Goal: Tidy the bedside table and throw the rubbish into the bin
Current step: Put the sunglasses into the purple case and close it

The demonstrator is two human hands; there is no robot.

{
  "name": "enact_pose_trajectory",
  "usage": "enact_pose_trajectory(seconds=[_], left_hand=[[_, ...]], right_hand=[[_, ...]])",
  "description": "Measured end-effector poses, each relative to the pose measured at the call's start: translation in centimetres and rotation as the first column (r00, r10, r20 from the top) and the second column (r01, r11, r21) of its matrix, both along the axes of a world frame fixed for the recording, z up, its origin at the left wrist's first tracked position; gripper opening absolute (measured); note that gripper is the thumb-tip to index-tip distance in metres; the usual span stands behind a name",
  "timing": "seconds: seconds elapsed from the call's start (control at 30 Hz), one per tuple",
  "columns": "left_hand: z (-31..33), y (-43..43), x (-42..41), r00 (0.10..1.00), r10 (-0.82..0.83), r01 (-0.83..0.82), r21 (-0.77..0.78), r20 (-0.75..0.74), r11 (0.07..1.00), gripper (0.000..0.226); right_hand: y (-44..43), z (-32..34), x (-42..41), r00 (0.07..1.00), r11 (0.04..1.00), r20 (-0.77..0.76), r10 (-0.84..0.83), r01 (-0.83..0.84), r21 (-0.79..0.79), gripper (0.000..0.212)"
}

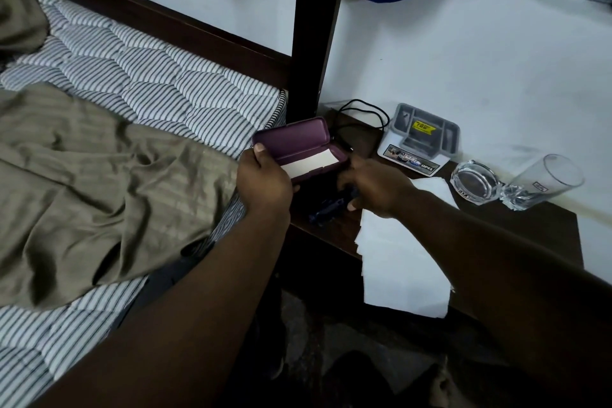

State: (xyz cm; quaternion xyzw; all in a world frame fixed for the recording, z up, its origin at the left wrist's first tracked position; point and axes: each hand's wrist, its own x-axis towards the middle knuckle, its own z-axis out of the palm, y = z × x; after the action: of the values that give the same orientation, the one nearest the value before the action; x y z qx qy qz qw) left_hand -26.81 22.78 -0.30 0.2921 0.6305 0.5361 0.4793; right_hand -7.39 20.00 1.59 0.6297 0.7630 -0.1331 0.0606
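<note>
My left hand [265,180] grips the left end of an open purple glasses case [298,142] with a white cloth inside, held just above the left part of the dark bedside table [546,225]. My right hand [374,187] is at the case's right end, low over the table, fingers curled around a dark blue object [326,209] that is only partly visible. White paper sheets [397,258] lie on the table under my right forearm and hang over the front edge.
A grey packaged tray on a printed card [424,136], a black cable [361,113], a glass ashtray [475,182] and a tipped drinking glass [543,180] sit along the back. The bed with striped mattress [132,69] and olive sheet [82,175] is left. A dark bedpost [314,26] stands behind.
</note>
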Motion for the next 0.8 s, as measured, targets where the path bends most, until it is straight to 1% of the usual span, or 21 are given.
enact_pose_trajectory(seconds=[0.17,0.23,0.27,0.33,0.43,0.53,0.6,0.63,0.7,0.73,0.8], left_hand=[[-0.4,0.3,-0.3,1.000,0.018,-0.018,0.017,-0.002,1.000,0.034],[-0.5,0.5,-0.4,0.999,0.027,-0.026,0.007,-0.030,1.000,0.034],[-0.6,0.5,-0.5,0.997,0.027,-0.026,0.014,-0.067,1.000,0.036],[-0.8,0.5,-0.8,0.982,0.034,-0.022,0.068,-0.187,0.997,0.040],[-1.1,0.3,-1.0,0.931,0.055,-0.001,0.148,-0.360,0.989,0.044],[-1.0,0.2,-1.3,0.914,0.065,0.003,0.167,-0.401,0.986,0.045],[-0.6,0.0,-1.3,0.933,0.026,0.036,0.165,-0.360,0.986,0.048],[-0.5,-0.4,-1.2,0.948,-0.018,0.071,0.156,-0.317,0.985,0.047],[-0.3,-1.2,-0.5,0.973,-0.149,0.172,0.128,-0.174,0.977,0.037],[0.0,-1.8,0.0,0.972,-0.217,0.228,0.124,-0.094,0.966,0.033],[0.6,-3.2,1.0,0.935,-0.355,0.353,0.124,-0.003,0.927,0.032]], right_hand=[[0.1,-0.3,0.9,0.992,0.996,-0.092,-0.084,0.082,-0.020,0.037],[-0.1,-0.5,1.2,0.983,0.993,-0.142,-0.116,0.111,-0.043,0.035],[-0.2,-0.5,1.3,0.977,0.991,-0.169,-0.128,0.120,-0.054,0.033],[-0.4,-0.1,1.6,0.966,0.989,-0.213,-0.145,0.134,-0.066,0.029],[-1.2,1.0,2.5,0.942,0.984,-0.288,-0.176,0.165,-0.060,0.027],[-2.3,2.5,3.8,0.915,0.983,-0.361,-0.183,0.169,-0.068,0.027],[-3.3,3.8,4.8,0.889,0.979,-0.410,-0.204,0.190,-0.076,0.026],[-3.8,4.5,5.3,0.874,0.975,-0.433,-0.221,0.208,-0.078,0.027],[-4.7,5.8,6.1,0.847,0.970,-0.474,-0.240,0.233,-0.074,0.029],[-5.2,6.5,6.5,0.833,0.967,-0.496,-0.247,0.245,-0.070,0.030],[-6.4,7.8,7.0,0.803,0.959,-0.529,-0.274,0.273,-0.081,0.032]])
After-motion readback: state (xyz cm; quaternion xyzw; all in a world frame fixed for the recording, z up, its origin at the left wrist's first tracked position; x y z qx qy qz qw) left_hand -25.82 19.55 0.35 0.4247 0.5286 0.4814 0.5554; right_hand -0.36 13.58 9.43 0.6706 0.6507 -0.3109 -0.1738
